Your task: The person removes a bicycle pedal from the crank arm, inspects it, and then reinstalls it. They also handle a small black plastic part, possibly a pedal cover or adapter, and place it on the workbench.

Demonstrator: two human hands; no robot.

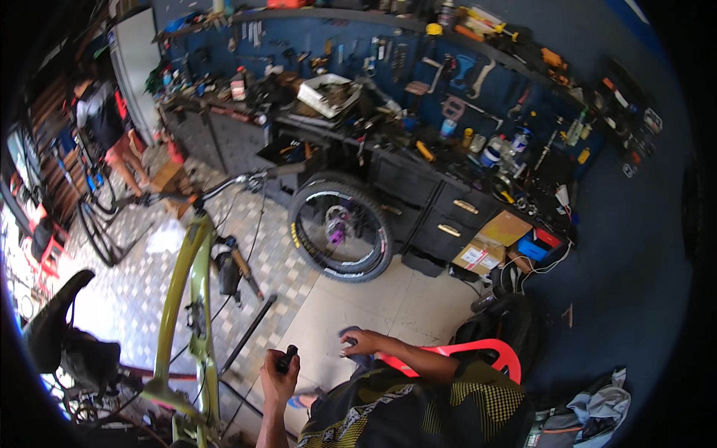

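Note:
My left hand (279, 381) is raised near the bottom centre, its fingers closed around a small black part (287, 359) whose exact kind I cannot make out. To its right, my right hand (363, 342) reaches inward with curled fingers. Something small and dark shows at its fingertips, too unclear to name. Left of my hands stands a green bicycle frame (173, 299) with its handlebar and black saddle (56, 321). A fork leg (245, 270) hangs beside the frame. Further ahead, a bicycle wheel (300, 237) with a purple hub leans against the dark cabinets.
A cluttered workbench (407, 166) runs along the blue tool wall. Cardboard boxes (482, 255) stand at its right end. A red plastic chair (509, 360) is right beside me, by a dark tyre (523, 317). Another person (104, 116) stands at the far left near bicycles.

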